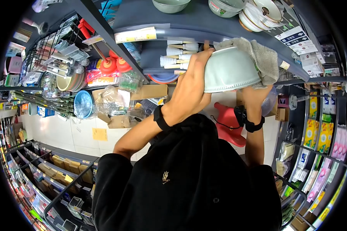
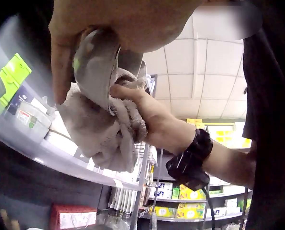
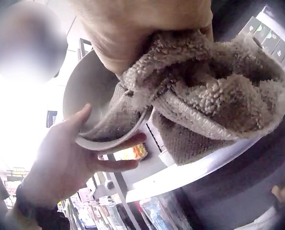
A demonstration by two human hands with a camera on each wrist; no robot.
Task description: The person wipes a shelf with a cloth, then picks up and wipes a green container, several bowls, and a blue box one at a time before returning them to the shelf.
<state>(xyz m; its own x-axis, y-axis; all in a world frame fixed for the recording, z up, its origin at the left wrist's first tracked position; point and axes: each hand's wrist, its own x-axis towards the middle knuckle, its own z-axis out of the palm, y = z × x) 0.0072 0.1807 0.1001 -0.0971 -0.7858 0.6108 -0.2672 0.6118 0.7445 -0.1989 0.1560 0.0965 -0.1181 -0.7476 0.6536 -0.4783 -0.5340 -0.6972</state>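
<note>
A pale green bowl [image 1: 230,71] is held up, tilted on its side, in front of the shelf. My left hand [image 1: 192,84] grips it by the rim, the thumb inside and the fingers along the outer wall in the right wrist view. My right hand [image 1: 255,98] holds a grey-brown towel [image 3: 214,100] bunched over the opposite side of the bowl. Part of the towel lies inside the bowl [image 3: 89,84], against its inner wall, and the rest hangs outside. In the left wrist view, the right thumb shows at the rim, on the towel [image 2: 104,136].
More bowls [image 1: 223,7] stand on the dark shelf [image 1: 142,15] ahead, with boxes [image 1: 300,46] at its right. Brushes [image 1: 177,56] lie on the level below. Red plungers [image 1: 108,66] hang left. A red stool [image 1: 227,123] is on the floor, and stocked racks [image 1: 61,173] stand behind.
</note>
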